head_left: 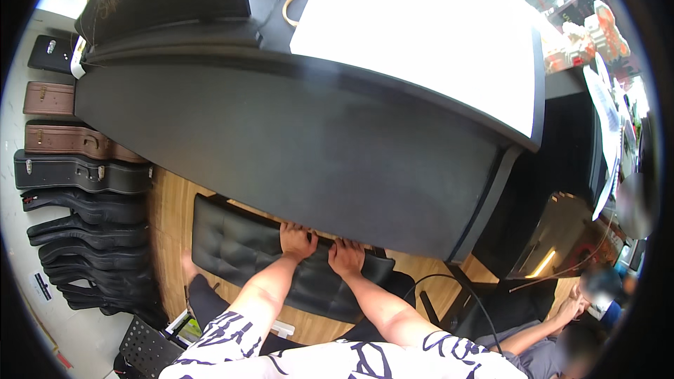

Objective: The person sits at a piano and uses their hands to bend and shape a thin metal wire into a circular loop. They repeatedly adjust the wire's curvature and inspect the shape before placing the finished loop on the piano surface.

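Two bare hands are at the lower edge of a large black piano (295, 147), close side by side but not touching each other. The left hand (296, 240) lies palm down with the fingers a little spread, and the fingertips go under the dark lower edge of the piano, so I cannot tell what they touch there. The right hand (345, 255) is just beside it, also palm down, with the fingers curled over the same edge; if it grips something or only rests, I cannot tell. Both forearms come up from the lower border of the picture, out of short sleeves in white cloth with dark blue pattern. Directly under the hands stands a black padded bench (246, 253) with buttoned cushion, on a wooden floor (168, 224). A wide white sheet (428, 35) covers a part of the piano top, and a thin ring (295, 5) lies near its left border. At the left wall several instrument cases (77, 168) stand in a row, some brown and some black. At the lower right, another person (562, 337) sits low, with one arm raised toward the head, well apart from the two hands. A black cable (456, 284) curves near this person.
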